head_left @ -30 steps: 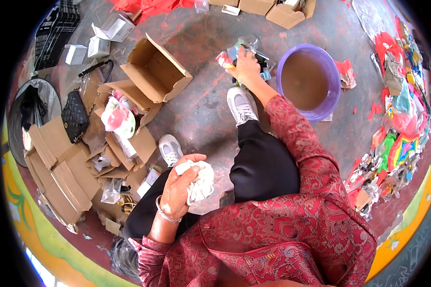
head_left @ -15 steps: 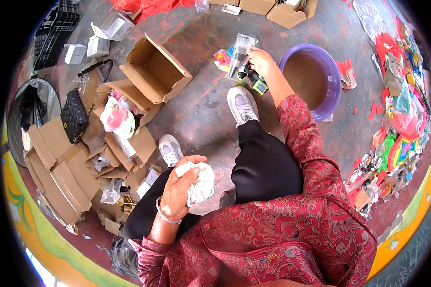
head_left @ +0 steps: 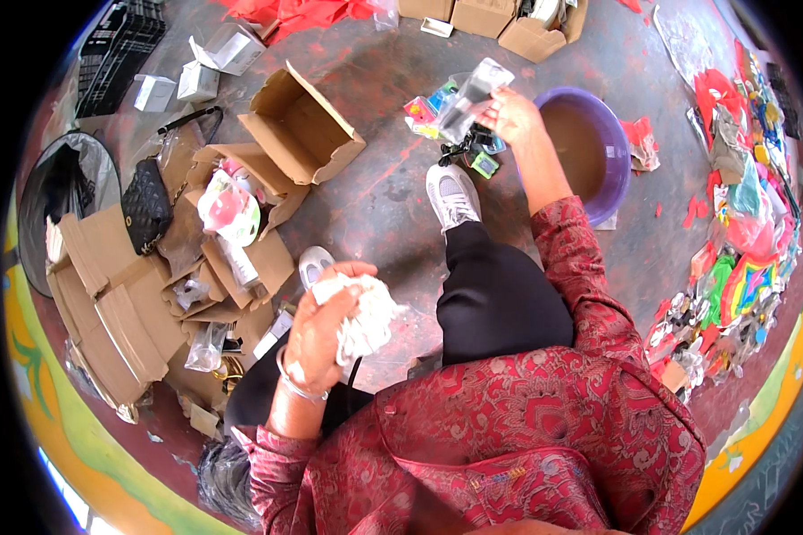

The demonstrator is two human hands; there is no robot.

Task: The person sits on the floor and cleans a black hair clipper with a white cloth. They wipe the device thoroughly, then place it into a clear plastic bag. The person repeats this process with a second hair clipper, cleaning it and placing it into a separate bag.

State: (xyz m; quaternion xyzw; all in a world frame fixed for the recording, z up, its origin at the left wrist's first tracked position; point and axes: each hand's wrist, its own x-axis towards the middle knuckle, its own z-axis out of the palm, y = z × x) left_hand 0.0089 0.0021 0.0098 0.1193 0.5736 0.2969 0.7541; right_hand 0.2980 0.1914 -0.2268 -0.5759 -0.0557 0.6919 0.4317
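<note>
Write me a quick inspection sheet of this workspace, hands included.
Surface: grey floor with red stains.
Things in hand: crumpled white cloth, clear plastic package.
Clutter: open cardboard box and black handbag, left; colourful heap, right.
Hands: left hand holds the cloth; right hand grips the package near the purple tub.
Cables: black cord-like tangle just ahead of the right shoe; cannot tell exactly what.
Surroundings: black crate, yellow-and-green painted border.

Brightly lit, fairly even. Blown out to near-white on the crumpled white bundle (head_left: 366, 319) and at the lower-left rim. Softly shadowed on the floor (head_left: 385, 234) by the right shoe (head_left: 452, 194). Slightly smeared around the right hand (head_left: 513, 116). Bent hard toward edges, black in corners.
</note>
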